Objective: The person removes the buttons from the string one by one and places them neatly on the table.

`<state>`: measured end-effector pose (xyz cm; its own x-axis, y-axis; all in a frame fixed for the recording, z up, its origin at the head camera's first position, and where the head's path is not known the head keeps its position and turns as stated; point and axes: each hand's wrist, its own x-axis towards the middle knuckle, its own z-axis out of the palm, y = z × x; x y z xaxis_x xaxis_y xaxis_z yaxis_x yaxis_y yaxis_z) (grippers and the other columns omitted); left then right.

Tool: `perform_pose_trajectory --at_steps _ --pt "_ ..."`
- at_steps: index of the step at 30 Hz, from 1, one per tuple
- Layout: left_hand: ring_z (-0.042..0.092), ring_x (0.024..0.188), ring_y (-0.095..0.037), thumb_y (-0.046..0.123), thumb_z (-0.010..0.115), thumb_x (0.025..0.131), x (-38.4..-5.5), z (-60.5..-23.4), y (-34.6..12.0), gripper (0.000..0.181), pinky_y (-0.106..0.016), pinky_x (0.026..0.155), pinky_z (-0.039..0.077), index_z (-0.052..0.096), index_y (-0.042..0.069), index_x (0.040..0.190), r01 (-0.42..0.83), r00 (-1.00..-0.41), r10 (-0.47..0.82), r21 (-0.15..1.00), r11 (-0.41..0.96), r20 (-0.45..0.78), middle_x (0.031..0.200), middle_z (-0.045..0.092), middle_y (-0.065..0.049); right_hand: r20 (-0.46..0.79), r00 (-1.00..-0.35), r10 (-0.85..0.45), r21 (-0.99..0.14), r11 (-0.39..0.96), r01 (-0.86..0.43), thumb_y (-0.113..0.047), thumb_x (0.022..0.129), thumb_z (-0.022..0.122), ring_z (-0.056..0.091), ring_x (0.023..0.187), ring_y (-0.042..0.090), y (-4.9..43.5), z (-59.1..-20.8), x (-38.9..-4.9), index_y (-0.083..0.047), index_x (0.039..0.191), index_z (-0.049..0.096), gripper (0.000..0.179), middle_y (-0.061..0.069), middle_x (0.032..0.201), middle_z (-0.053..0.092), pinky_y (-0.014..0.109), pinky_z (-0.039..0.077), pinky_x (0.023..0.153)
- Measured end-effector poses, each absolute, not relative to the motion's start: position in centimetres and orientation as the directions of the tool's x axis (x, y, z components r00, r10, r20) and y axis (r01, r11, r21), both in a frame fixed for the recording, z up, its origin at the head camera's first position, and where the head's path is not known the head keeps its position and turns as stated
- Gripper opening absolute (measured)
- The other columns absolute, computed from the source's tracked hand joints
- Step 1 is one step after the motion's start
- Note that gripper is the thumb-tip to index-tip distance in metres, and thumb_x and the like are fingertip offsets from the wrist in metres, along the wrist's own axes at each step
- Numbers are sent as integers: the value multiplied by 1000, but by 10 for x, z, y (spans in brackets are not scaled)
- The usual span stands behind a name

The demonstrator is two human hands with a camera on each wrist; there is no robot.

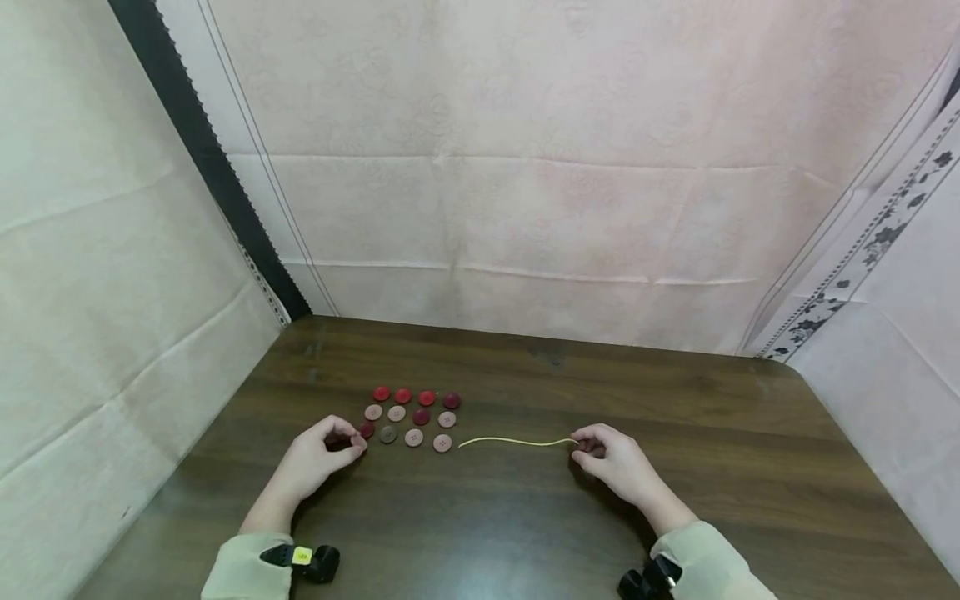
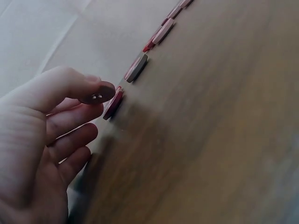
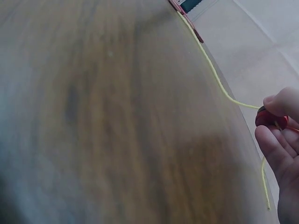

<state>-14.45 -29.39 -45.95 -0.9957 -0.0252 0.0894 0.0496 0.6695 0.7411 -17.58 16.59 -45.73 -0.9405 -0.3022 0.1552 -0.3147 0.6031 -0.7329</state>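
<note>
My left hand [image 1: 318, 454] pinches a dark button [image 2: 106, 94] with two visible holes between thumb and finger, beside the left end of the button rows. A dark red button [image 1: 367, 429] lies close to these fingertips. Farther right, my right hand [image 1: 617, 462] pinches a red button [image 3: 266, 119] and a darker one against it. A yellow cord [image 1: 517, 441] runs leftward from those fingers along the table, and a loose end [image 3: 266, 186] hangs below the right hand in the right wrist view. Part of the held buttons is hidden by the fingers.
Between the hands, several buttons lie in rows: bright red ones [image 1: 403, 396] at the back, pink ones [image 1: 414, 437] nearer, and a grey-brown one [image 1: 387, 434] in front. The brown wooden table [image 1: 480, 525] meets pale cloth hangings [image 1: 487, 208] at its back and sides.
</note>
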Motion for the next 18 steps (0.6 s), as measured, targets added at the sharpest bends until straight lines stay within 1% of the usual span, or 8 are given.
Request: perform_pose_trajectory --at_steps 5,8,13,18 --pt "55 94 -19 28 72 82 -144 -458 -297 19 -42 85 42 60 19 94 39 -998 -3 704 709 57 96 61 2 158 -941 -301 -730 606 -317 -11 83 70 59 77 10 167 -457 -176 -11 103 66 21 -6 87 61 26 49 69" --pt "55 96 -20 27 72 82 -144 -455 -298 19 -45 86 41 60 19 95 39 -999 14 682 731 42 97 61 2 156 -942 -299 -732 605 -313 -12 83 70 59 77 10 167 -457 -176 -11 103 66 21 -6 87 61 26 49 69" --pt "52 99 -24 33 72 81 -144 -452 -300 25 -49 86 40 62 17 98 41 -999 21 652 757 38 101 60 -1 149 -943 -296 -733 607 -307 -12 83 70 59 77 10 167 -456 -175 -11 103 66 21 -5 87 61 26 49 68" --pt "50 98 -22 37 73 80 -144 -454 -299 30 -49 86 40 63 18 100 38 -999 25 636 771 29 100 61 2 162 -940 -300 -729 606 -319 -12 83 70 59 76 10 167 -455 -174 -9 103 66 21 -5 86 61 26 49 68"
